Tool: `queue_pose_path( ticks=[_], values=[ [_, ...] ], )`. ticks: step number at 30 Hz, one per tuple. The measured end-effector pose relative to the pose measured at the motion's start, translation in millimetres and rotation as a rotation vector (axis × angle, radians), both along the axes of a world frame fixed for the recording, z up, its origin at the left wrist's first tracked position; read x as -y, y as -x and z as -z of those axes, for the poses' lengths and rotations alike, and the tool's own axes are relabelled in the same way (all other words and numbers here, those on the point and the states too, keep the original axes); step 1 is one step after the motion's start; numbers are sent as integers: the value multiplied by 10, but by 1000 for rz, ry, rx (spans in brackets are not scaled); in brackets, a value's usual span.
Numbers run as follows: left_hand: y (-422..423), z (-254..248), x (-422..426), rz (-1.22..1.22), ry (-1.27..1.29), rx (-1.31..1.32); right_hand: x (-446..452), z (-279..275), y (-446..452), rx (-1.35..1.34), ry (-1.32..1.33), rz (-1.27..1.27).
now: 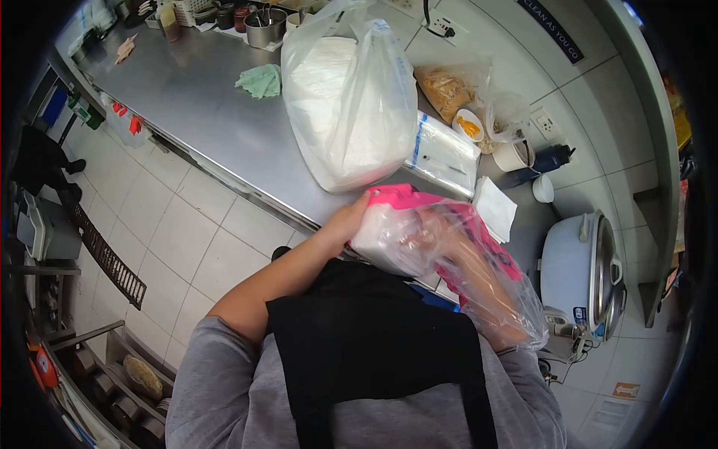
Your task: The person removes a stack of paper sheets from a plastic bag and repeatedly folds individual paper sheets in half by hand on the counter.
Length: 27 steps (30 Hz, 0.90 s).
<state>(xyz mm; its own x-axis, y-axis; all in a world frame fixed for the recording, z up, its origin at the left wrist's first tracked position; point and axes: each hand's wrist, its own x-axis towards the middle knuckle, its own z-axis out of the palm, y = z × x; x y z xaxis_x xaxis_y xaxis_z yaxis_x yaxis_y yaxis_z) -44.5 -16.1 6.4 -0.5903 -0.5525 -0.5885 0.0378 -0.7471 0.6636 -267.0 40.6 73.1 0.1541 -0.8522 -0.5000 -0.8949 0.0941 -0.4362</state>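
My left hand [351, 222] is closed around the near end of a pink-and-clear bag [394, 195], clasping it with the white bundle [376, 238] inside. From that hand the bag lies at three o'clock, its long axis slanting from ten down to four, where its loose clear end wraps my other forearm. My right hand [431, 227] is inside, near the bundle's far side; glare on the plastic blurs its fingers, so I can't tell whether they pinch or spread. My left is nearer the bundle's closed end.

Outward, at twelve o'clock, a large translucent bag [378, 112] full of white packs stands on the steel counter [187, 82]. At two lie a blue-striped clear packet [451, 161] and a white bowl [479, 137] holding something orange; at one, a clear bag of brown crumbs [445, 91]. At eleven, a metal pot [263, 35] holds utensils.
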Motion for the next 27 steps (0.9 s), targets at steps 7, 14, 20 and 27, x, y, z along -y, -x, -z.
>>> queue_pose_path(
  ticks=[7, 14, 20, 27],
  values=[
    [53, -494, -222, -88, 261, -298, -392, -272, -180, 85, 350, 108],
    [24, -681, -223, -27, 466, -403, -757, -265, -301, 190, 467, 184],
    [70, -716, -281, -6, 244, -482, -934, -194, -388, 259, 501, 222],
    [210, -626, -297, -60, 372, -391, -1196, -411, 87, 360, 495, 289]
  ],
)
